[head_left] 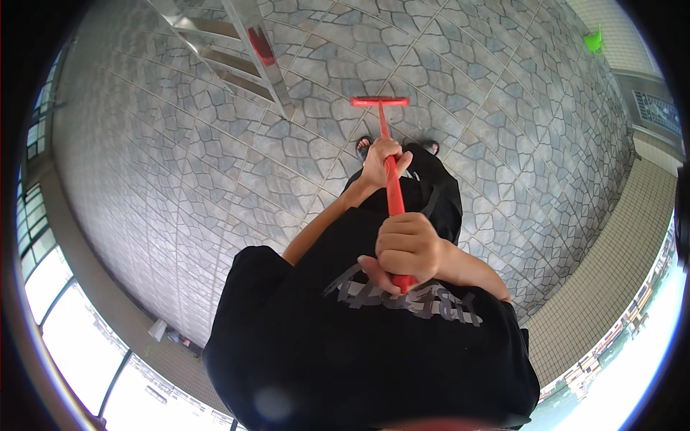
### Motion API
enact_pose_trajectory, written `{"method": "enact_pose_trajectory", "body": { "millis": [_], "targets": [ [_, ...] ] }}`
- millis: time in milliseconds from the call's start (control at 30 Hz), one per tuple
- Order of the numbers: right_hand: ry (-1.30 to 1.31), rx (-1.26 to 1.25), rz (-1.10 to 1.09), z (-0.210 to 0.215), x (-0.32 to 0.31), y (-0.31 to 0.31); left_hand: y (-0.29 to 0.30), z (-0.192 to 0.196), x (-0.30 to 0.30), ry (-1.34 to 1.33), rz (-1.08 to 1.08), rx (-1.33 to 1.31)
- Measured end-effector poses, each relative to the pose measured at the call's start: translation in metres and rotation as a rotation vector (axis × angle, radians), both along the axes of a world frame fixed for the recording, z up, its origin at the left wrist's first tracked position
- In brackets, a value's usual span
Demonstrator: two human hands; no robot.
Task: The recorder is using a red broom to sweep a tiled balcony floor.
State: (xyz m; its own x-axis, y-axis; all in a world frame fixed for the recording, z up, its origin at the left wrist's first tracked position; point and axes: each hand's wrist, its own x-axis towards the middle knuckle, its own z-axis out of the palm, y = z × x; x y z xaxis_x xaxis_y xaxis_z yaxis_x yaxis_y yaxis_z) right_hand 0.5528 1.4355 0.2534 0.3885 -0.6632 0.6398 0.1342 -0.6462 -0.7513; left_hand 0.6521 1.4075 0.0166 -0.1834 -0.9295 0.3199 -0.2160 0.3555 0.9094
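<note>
The person stood on a floor (pixel 215 144) of grey, irregular stone-pattern tiles and held a red long-handled tool, a squeegee or broom (pixel 392 179) with a narrow red crossbar head. The head rested on the tiles just ahead of the person's feet (pixel 363 147), and the red handle ran from it straight back toward the person's chest. The left hand (pixel 381 161) was wrapped around the handle at about its middle, its grip fully closed with the fingers curled over the shaft. The right hand (pixel 410 248) held the handle's upper end close to the chest, its grip also closed tight around the red shaft, thumb laid across beneath the fingers. Both forearms were bare, and the person wore a black shirt (pixel 374 345) with a grey print and dark trousers. Beyond the tool head, toward the upper left, a metal stepladder (pixel 237 57) with a red part on it stood on the tiles, well apart from the crossbar. A small green object (pixel 594 39) lay far off at the upper right, near a wall. A band of small pale square tiles (pixel 611 273) bordered the floor on the right, and windows (pixel 36 237) ran along the left edge.
</note>
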Motion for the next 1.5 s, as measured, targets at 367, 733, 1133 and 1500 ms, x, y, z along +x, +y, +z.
{"method": "enact_pose_trajectory", "body": {
  "millis": [367, 733, 1133, 1500],
  "targets": [
    [0.008, -0.085, -0.159, -0.01, -0.02, 0.071, 0.015, 0.017, -0.038, -0.02, -0.145, -0.109],
    [0.117, 0.23, -0.566, -0.1, -0.062, 0.154, 0.07, -0.098, -0.081, -0.204, -0.452, -0.045],
    [0.036, 0.325, -0.676, -0.072, -0.019, 0.243, 0.166, -0.074, -0.036, -0.209, -0.48, -0.023],
    [0.144, 0.282, -0.577, -0.062, 0.148, 0.351, 0.273, -0.066, 0.123, -0.132, -0.506, -0.073]
  ]
}}
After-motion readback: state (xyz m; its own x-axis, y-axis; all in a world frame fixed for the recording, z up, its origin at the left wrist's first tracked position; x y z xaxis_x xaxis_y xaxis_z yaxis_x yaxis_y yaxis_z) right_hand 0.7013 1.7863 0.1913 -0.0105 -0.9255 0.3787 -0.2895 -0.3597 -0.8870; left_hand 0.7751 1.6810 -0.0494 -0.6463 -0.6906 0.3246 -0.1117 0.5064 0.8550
